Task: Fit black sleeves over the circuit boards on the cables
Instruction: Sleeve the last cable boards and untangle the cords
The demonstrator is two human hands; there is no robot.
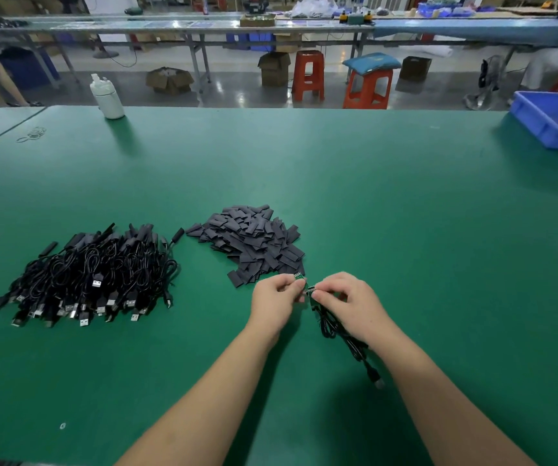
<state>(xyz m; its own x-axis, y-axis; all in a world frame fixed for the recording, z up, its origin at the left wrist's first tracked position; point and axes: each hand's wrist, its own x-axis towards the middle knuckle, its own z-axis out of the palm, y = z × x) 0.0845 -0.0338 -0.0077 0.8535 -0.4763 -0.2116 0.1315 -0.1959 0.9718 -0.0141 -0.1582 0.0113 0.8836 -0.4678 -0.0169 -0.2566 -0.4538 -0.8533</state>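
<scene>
Hands first: our left hand (276, 294) pinches a small green circuit board (300, 280) at its fingertips, fingers curled; our right hand (345, 297) pinches the cable end just beside it, thumb and forefinger closed on a dark bit at approx the board's near edge. We can't tell whether that dark bit is a sleeve starting on or just the cable's own joint; too small. Cable in hand (341, 334): black, loops under the right wrist, trails toward us, USB plug lying on the mat. Board looks bare green, so we judge this unit as not yet sleeved. Next out, touching distance beyond the hands: sleeve pile (250, 243), flat black pieces, loose heap, plenty left. Further left, well apart: finished-cable pile (92, 274), black leads w/ USB plugs toward us and black-covered ends pointing away; we read these as done units, qty large, uncounted. No stock of unsleeved cables seen on the mat (405, 213), so remaining workload can't be judged. Far edge: white bottle (106, 95), blue bin (556, 119) at right.
</scene>
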